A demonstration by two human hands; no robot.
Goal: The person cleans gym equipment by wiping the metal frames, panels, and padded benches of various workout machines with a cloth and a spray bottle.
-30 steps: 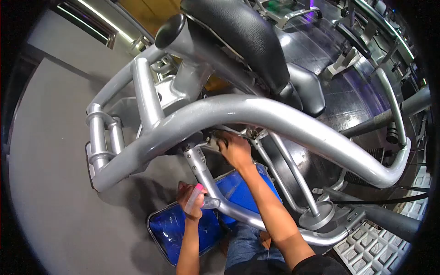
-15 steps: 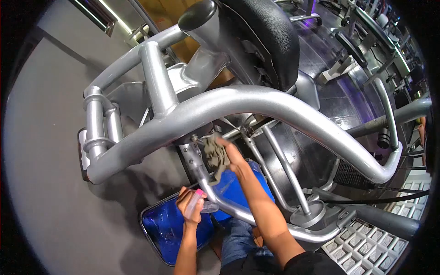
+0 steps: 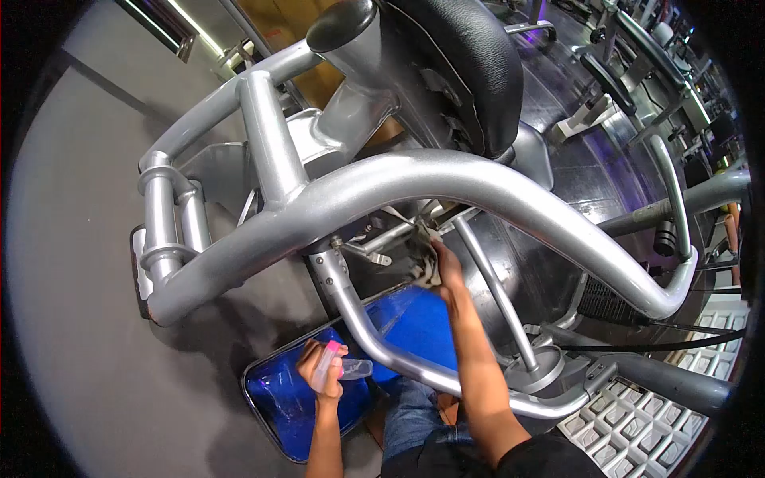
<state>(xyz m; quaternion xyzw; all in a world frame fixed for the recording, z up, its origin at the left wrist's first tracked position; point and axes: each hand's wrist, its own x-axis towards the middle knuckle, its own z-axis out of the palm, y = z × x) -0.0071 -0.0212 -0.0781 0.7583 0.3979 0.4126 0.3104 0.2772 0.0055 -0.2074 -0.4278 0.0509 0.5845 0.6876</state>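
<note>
In my left hand point(image 3: 319, 370) is a small clear spray bottle point(image 3: 356, 369) with a pink part, held low over the blue padded surface point(image 3: 283, 398). My right hand point(image 3: 449, 267) has its fingers closed around a greyish cloth point(image 3: 425, 259). That cloth is up against the thin metal bars under the big curved silver tube point(image 3: 430, 171) of a gym machine. Its far end is partly lost behind the bars, so I cannot tell exactly which part it touches. A bent silver tube point(image 3: 360, 323) runs between my two hands.
A black padded seat point(image 3: 478, 72) juts out above. Slanted silver rods point(image 3: 496, 291) stand just right of my right forearm. A white grid panel point(image 3: 637, 430) lies at the lower right, and more gym machines point(image 3: 613, 80) stand behind. A grey wall point(image 3: 88, 263) is at left.
My right hand has moved the cloth to the right, away from the drilled upright and over to the thin bars. My left hand with the spray bottle has shifted slightly left.
</note>
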